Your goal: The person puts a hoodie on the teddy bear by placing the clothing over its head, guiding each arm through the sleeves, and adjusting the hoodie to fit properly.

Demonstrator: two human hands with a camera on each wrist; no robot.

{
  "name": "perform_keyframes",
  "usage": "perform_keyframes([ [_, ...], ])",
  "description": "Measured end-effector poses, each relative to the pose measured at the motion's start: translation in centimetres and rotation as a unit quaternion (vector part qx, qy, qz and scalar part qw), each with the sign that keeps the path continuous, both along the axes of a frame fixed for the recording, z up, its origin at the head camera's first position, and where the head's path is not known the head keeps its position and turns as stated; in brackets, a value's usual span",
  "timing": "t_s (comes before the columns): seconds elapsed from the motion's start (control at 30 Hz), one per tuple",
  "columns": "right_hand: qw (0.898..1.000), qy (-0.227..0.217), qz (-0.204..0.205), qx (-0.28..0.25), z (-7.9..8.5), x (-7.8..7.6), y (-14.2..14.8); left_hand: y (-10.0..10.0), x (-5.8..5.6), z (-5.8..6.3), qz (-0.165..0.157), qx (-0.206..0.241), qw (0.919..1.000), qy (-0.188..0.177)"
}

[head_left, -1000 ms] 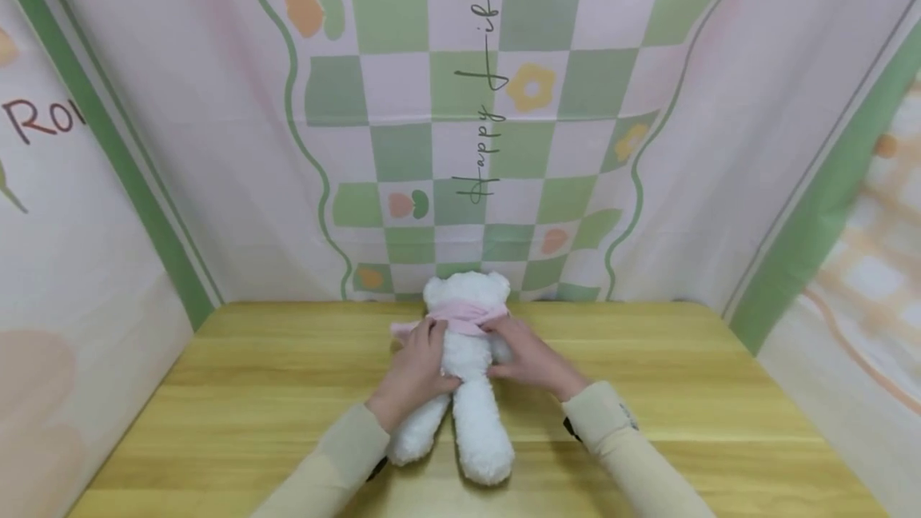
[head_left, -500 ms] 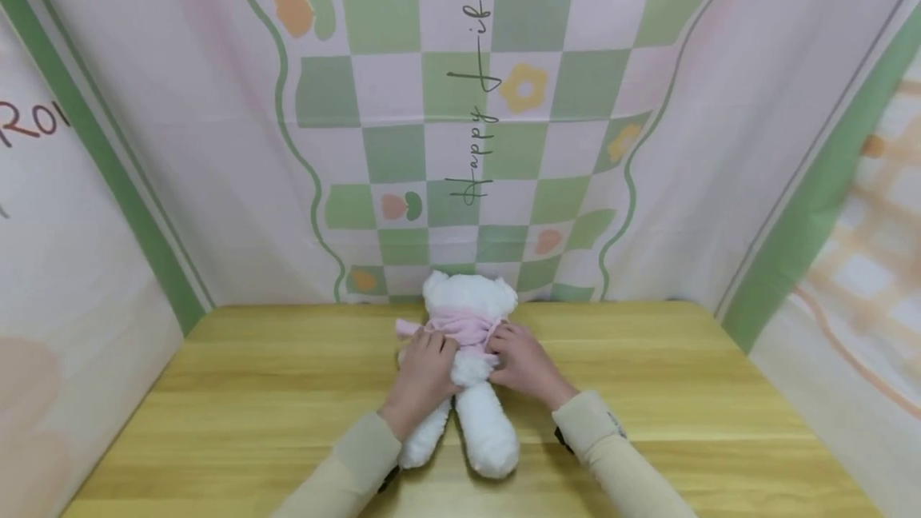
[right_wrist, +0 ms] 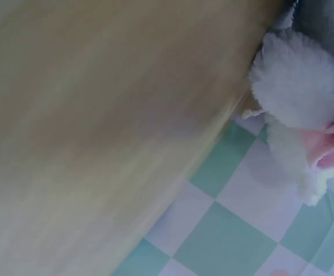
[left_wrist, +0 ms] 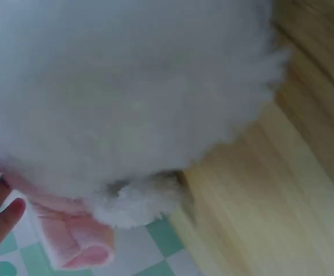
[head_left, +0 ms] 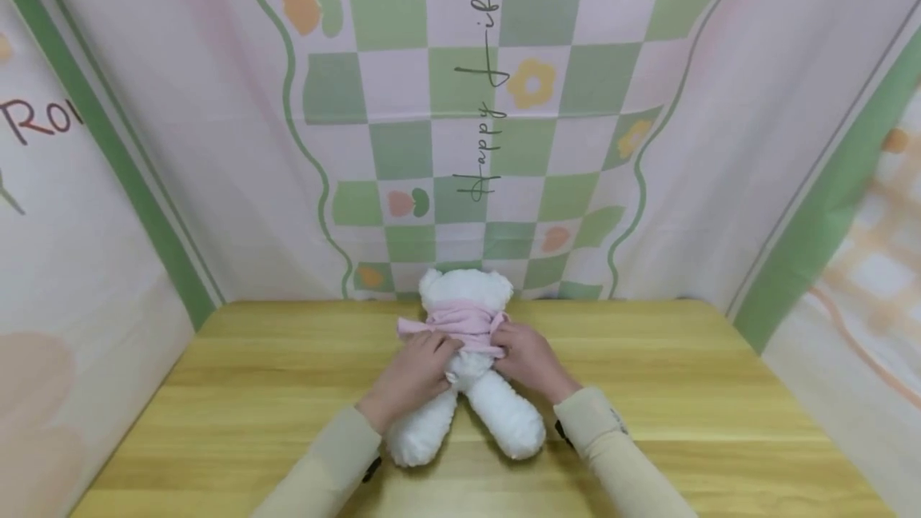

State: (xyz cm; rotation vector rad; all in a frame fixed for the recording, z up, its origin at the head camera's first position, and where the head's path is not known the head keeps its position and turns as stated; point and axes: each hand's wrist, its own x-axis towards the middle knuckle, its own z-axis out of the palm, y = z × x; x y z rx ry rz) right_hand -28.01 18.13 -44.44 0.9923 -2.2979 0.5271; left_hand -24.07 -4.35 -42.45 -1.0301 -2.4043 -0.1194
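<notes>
A white plush bear (head_left: 504, 414) lies on the wooden table, head toward the back wall and legs spread toward me. A small pink shirt (head_left: 468, 322) is bunched around its upper body. My left hand (head_left: 413, 374) grips the shirt's lower hem on the left, over the bear's hip. On the right, my right hand (head_left: 528, 354) pinches the hem at the bear's side. One pink sleeve (left_wrist: 77, 238) sticks out at the left, its end open. The right wrist view shows a fluffy white limb (right_wrist: 299, 80) beside pink cloth (right_wrist: 322, 149). No face shows on the bear.
The wooden table (head_left: 647, 398) ends at a back wall of checked green-and-white cloth (head_left: 460, 142). Printed cloth hangs at the left (head_left: 79, 262) and right (head_left: 863, 278) too. The bear's head is close to the back edge.
Both hands have shifted along the shirt, and its hem now reaches lower over the bear's belly. The bear's legs have spread wider, the right one swinging outward.
</notes>
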Motion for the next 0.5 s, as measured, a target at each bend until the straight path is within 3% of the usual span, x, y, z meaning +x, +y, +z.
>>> perform_keyframes([
  [0.2,1.000,-0.010,-0.008,-0.008,0.1,0.4,-0.4,0.2,-0.1,-0.6,0.008,0.006,0.9971,0.075],
  [0.37,1.000,-0.003,-0.018,-0.019,0.0,0.6,-0.7,0.6,-0.3,-1.3,0.007,0.034,0.9887,0.146],
  [0.5,0.999,-0.023,-0.034,-0.024,0.1,0.7,-0.6,0.5,-0.4,-1.4,0.009,0.059,0.9860,0.156],
])
